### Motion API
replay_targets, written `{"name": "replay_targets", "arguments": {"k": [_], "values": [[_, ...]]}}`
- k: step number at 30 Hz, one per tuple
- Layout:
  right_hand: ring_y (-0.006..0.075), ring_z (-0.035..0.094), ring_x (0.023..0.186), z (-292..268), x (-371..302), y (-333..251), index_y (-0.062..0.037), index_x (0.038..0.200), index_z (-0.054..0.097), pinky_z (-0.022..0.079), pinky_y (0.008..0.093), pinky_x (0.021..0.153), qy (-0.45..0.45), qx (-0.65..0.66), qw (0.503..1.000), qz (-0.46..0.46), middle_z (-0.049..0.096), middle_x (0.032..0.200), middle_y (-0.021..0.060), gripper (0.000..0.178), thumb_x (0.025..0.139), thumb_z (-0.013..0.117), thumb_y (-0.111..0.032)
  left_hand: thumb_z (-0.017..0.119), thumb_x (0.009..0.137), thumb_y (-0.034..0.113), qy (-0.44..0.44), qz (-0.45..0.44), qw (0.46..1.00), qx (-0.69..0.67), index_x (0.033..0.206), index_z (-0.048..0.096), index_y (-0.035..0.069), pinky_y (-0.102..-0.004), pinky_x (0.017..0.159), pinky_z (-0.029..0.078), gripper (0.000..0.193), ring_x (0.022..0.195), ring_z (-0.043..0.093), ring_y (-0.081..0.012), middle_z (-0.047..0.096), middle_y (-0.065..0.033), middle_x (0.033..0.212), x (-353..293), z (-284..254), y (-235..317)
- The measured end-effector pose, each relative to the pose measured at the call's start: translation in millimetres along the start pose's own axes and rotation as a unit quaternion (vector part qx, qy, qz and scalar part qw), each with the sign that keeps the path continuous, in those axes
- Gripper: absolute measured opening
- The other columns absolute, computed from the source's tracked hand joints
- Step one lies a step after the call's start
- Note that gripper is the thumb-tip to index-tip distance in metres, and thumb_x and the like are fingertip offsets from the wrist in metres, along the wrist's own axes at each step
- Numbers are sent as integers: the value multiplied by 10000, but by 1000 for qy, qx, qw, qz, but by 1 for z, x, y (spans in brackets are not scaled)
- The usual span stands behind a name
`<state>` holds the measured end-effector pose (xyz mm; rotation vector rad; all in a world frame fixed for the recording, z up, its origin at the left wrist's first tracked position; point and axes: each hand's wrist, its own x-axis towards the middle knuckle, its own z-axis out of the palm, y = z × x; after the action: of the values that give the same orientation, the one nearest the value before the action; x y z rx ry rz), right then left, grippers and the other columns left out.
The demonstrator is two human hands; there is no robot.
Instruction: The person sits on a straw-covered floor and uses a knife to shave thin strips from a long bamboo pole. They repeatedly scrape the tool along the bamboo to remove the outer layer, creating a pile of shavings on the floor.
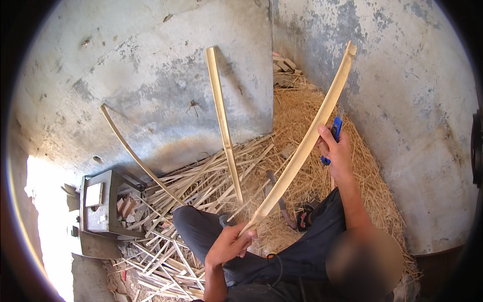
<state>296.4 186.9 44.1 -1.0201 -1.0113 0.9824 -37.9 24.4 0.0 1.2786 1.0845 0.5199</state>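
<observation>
A long split bamboo piece (307,143), pale and hollowed like a trough, runs slantwise from my lap up toward the far right. Its lower end is gripped in my left hand (229,245), fingers closed around it. My right hand (338,153) pinches the edge higher up, thumb on the bamboo. The same hand also holds a blue utility knife (336,127) against the palm; its blade cannot be made out. Beyond my lap, a dark curved metal tool (282,201) lies partly behind the bamboo, close to my foot (303,219).
Another split bamboo piece (217,95) leans on the wall ahead, and a thin curved strip (132,150) leans farther left. Many loose strips (168,261) cover the floor at left. Straw-like shavings (372,186) heap up at right. A wooden cabinet (103,206) holds rubble.
</observation>
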Motion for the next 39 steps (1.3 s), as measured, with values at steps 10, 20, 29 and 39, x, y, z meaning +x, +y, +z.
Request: {"name": "replay_targets", "arguments": {"k": [10,20,29,39], "values": [[192,644,613,18,-87,8,-46,1068,727,495,331,541,-140,-264,900,-318,684,818,62,301,1022,727,-344,531,1157,245,85,118,989,-10,920,664,-15,-267,526,386,376,534,485,-72,542,-9,600,8,17,15],[223,645,600,34,-124,12,-99,1052,753,508,354,531,-190,-393,831,-346,617,750,41,334,936,798,-410,631,1095,219,162,126,977,52,929,699,4,-310,548,452,281,526,562,-115,593,-41,572,9,27,37],[201,636,572,36,-123,10,-117,1013,768,496,346,507,-166,-413,817,-366,613,716,15,331,915,812,-430,597,1120,228,190,124,972,65,883,674,-9,-276,510,393,344,518,503,-63,563,-8,550,7,33,42],[206,638,564,31,-111,6,-121,996,778,492,347,501,-141,-421,815,-373,648,718,25,317,906,818,-422,627,1103,232,183,100,977,46,898,671,-6,-302,512,406,317,500,511,-92,551,-27,541,5,32,26]]}}
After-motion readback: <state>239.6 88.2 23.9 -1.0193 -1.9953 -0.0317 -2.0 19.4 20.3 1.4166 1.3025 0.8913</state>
